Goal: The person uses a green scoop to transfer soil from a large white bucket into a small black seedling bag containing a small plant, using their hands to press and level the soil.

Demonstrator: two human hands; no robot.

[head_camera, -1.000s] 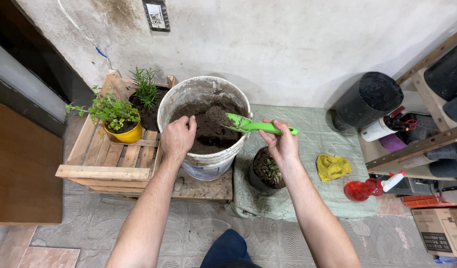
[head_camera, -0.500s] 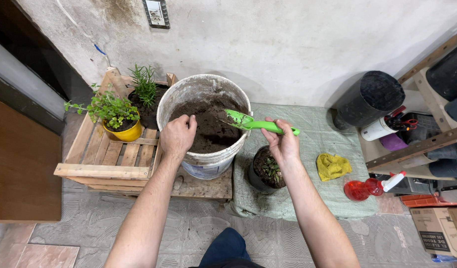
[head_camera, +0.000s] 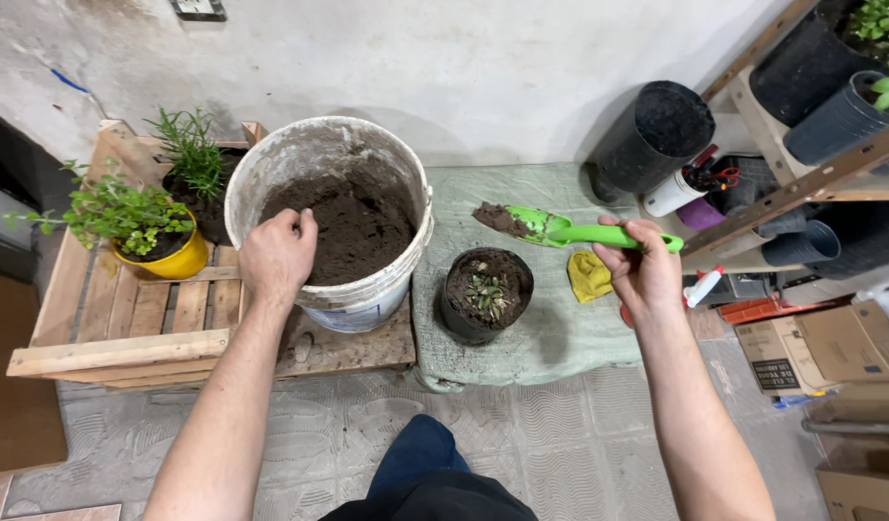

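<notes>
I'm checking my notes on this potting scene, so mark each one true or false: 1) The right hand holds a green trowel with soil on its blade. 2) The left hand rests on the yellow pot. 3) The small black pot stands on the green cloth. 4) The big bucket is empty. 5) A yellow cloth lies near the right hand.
1) True: the right hand grips the green trowel, with soil on its blade.
2) False: the left hand rests on the rim of the white bucket; the yellow pot stands apart on the wooden crate.
3) True: the small black pot stands on the green cloth.
4) False: the bucket holds dark soil.
5) True: the yellow cloth lies beside it.
</notes>
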